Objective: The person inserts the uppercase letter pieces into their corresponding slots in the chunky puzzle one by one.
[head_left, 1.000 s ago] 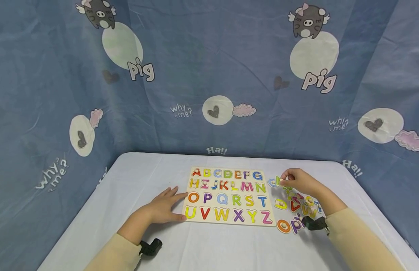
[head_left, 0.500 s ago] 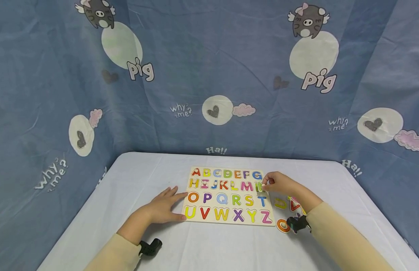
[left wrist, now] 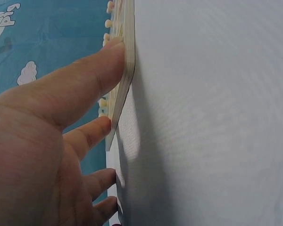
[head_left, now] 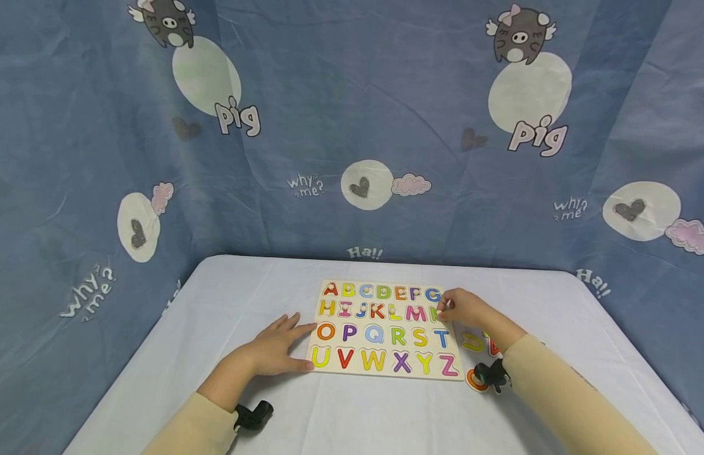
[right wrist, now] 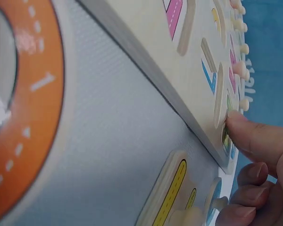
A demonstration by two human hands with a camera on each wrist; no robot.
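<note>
Blue cloth (head_left: 306, 114) printed with grey pigs and pink clouds hangs behind your white-covered bench (head_left: 380, 417). Taking the middle of the pale wooden alphabet board (head_left: 386, 375) as the clock's centre, your left hand (head_left: 275, 347) lies at 9 o'clock, its grip wide: fingers spread, thumb and forefinger touching the board's edge. Between 2 and 3 o'clock, your right hand (head_left: 470, 308) has a narrow grip, thumb and finger pinching a green wooden letter (head_left: 434, 314) at the right end of the second row; they hide part of it, so you cannot tell whether it sits flush. Knobbed wooden letters (head_left: 330, 289) fill much of the upper rows, towards 12. Off the board, a yellow wooden piece (head_left: 473, 343) and a red piece (head_left: 493, 346) lie near 3 o'clock; a round orange piece (head_left: 471, 379), partly covered by your black wrist camera (head_left: 490, 374), lies near 4.
</note>
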